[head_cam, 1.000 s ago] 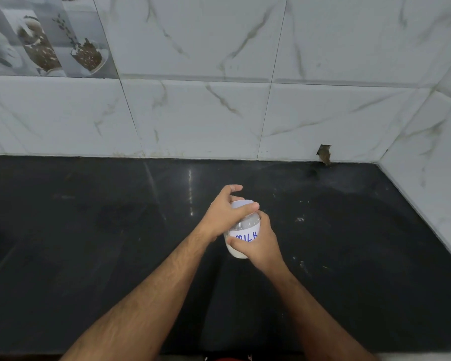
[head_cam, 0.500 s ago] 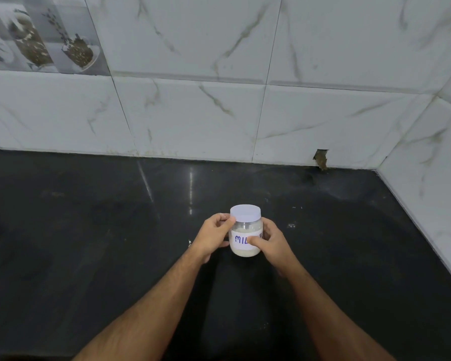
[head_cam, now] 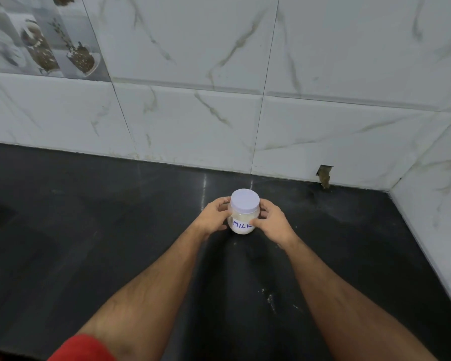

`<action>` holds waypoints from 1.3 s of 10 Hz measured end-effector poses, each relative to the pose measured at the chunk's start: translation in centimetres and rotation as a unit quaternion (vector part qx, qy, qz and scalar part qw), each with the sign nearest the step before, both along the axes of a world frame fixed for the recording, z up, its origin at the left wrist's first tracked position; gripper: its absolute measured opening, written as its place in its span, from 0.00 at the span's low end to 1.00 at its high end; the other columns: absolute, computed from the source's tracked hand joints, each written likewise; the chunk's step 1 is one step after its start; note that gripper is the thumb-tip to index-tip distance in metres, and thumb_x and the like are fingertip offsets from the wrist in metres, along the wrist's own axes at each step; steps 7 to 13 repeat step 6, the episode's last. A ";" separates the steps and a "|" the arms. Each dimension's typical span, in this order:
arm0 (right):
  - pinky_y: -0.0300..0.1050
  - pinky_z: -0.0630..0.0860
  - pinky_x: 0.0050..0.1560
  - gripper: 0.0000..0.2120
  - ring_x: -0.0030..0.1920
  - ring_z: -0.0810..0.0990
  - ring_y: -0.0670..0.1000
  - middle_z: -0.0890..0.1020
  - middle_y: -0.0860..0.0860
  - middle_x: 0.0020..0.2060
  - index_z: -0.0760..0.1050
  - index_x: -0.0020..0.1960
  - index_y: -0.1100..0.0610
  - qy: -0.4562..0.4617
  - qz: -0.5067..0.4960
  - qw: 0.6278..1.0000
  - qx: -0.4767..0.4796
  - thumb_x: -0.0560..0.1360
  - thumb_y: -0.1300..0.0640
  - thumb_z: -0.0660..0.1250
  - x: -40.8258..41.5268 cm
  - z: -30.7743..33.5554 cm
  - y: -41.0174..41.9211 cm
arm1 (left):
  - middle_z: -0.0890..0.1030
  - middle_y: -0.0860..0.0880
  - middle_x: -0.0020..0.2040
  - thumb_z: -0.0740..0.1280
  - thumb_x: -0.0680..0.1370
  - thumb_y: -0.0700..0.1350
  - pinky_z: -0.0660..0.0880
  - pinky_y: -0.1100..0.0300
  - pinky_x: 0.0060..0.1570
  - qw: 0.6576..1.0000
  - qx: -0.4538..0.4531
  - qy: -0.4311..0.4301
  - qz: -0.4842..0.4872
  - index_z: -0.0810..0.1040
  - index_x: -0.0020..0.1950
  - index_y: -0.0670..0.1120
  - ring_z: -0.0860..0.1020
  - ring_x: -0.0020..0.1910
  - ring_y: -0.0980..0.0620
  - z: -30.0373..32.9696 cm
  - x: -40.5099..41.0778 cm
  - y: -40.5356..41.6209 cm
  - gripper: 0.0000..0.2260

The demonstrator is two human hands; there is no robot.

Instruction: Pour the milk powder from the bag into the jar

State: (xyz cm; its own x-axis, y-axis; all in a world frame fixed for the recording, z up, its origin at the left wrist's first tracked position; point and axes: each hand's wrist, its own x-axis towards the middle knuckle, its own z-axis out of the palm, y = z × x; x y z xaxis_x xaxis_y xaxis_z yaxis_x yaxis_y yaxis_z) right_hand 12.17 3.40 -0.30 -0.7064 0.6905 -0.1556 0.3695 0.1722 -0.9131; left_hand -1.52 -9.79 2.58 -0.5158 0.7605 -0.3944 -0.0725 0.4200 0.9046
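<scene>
Marble-veined wall tiles (head_cam: 323, 131) fill the far half of the view and turn a corner at the right, with a chipped hole (head_cam: 324, 175) low in the far wall. Below them a black countertop (head_cam: 89, 230) runs from the wall to the near edge, showing faint pale smears near the right forearm. Two bare forearms reach in from the near side, a red sleeve (head_cam: 84, 347) at the near left.

Near the far middle of the counter stands the jar (head_cam: 242, 217), upright, small and clear-walled, with a white lid (head_cam: 245, 200) on it and a handwritten "MILK" label (head_cam: 241, 225) facing the camera. White powder shows through its lower part. The left hand (head_cam: 214, 217) cups its left side and the right hand (head_cam: 271, 221) its right, fingers curled around the wall below the lid, thumbs across the label. No bag is in view.

Judging by its size, the jar should be light and rigid, its smooth wall a little slippery; holding it around the body just under the lid looks the steadiest. With lid on and powder inside, pouring looks complete.
</scene>
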 end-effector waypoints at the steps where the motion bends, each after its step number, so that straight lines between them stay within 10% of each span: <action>1: 0.46 0.77 0.61 0.30 0.60 0.80 0.51 0.80 0.47 0.57 0.74 0.69 0.58 -0.010 -0.010 0.999 0.030 0.69 0.73 0.72 -0.4 0.2 0.4 | 0.78 0.53 0.63 0.61 0.78 0.34 0.75 0.48 0.61 0.999 -0.032 0.012 -0.003 0.70 0.72 0.51 0.75 0.65 0.48 0.1 0.1 1.1 0.24; 13: 0.46 0.68 0.69 0.31 0.72 0.71 0.54 0.74 0.54 0.72 0.67 0.76 0.59 -0.073 -0.012 0.990 0.121 0.74 0.59 0.72 1.1 0.6 -0.4 | 0.68 0.49 0.77 0.59 0.78 0.36 0.63 0.54 0.75 0.988 -0.064 0.139 -0.028 0.61 0.79 0.46 0.66 0.76 0.49 -0.1 0.8 1.1 0.28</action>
